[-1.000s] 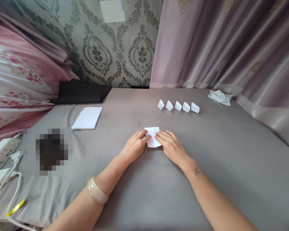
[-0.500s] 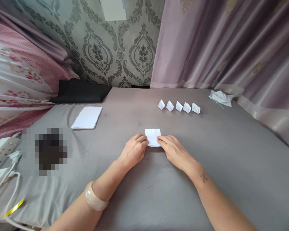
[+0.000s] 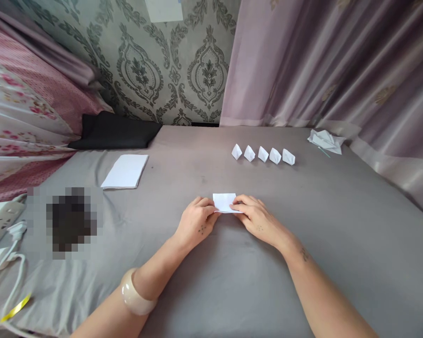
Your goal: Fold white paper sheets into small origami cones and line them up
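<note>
A small white piece of paper is held between my two hands above the grey cloth, its near edge bent or raised toward me. My left hand pinches its left near corner between thumb and fingers. On the other side, my right hand grips the right near corner, with fingers lying over the sheet and the thumb beneath. Farther back stands a row of several folded white paper shapes. A stack of white paper lies to the left, apart from both hands.
Crumpled white paper lies at the back right by the curtain. A folded black cloth sits at the back left. At the left edge are power strips with white cords, a yellow strip and a blurred dark patch.
The paper's near edge has come up off the cloth, and the sheet looks shorter from front to back. My right thumb has moved underneath it. The view has shifted slightly.
</note>
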{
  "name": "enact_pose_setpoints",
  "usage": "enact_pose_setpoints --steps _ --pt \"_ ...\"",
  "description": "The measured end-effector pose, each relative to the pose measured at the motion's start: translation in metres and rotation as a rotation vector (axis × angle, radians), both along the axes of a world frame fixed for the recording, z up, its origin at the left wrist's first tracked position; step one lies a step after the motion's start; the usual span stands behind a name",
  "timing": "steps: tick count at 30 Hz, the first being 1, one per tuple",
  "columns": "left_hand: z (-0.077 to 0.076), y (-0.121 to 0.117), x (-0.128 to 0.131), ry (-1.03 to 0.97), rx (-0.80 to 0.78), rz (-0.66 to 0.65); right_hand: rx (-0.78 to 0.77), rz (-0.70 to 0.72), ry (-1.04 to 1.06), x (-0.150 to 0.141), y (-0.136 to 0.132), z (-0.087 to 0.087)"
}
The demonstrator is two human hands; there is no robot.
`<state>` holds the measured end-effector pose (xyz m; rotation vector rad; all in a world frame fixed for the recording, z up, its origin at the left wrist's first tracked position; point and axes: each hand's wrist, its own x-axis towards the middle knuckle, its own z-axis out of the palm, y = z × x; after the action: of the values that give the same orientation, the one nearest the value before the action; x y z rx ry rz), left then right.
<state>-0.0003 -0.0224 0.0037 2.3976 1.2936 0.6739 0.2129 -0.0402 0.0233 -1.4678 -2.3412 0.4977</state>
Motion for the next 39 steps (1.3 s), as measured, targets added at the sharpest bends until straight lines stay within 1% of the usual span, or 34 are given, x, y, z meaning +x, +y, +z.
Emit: enact_pose_setpoints --steps 2,6,10,15,20,23,28,33,39 --pt "-0.001 0.001 0.002 -0.055 -0.033 0.047 -0.019 -0.043 0.066 0.0 0.003 -0.003" --pt "0.0 0.003 0.006 -0.126 -0.116 0.182 -0.092 -0.157 0.195 -0.002 0.008 -0.007" --pt "0.002 0.005 0.01 -0.138 -0.171 0.285 -0.113 -0.266 0.243 -0.007 0.011 -0.01" --pt "-0.006 0.008 0.013 -0.121 -0.168 0.331 -0.033 -0.371 0.25 -0.015 0.014 -0.016" --pt "-0.013 0.012 0.014 -0.059 -0.127 0.324 0.028 -0.459 0.247 -0.021 0.014 -0.021" --pt "-0.013 0.012 0.015 -0.029 -0.114 0.321 0.041 -0.48 0.263 -0.022 0.014 -0.025" --pt "-0.014 0.012 0.016 -0.049 -0.112 0.348 0.07 -0.462 0.234 -0.021 0.015 -0.03" --pt "-0.014 0.013 0.02 -0.048 -0.105 0.382 0.088 -0.446 0.129 -0.021 0.016 -0.031" --pt "-0.012 0.014 0.021 -0.02 -0.108 0.382 0.082 -0.463 -0.045 -0.025 0.017 -0.025"
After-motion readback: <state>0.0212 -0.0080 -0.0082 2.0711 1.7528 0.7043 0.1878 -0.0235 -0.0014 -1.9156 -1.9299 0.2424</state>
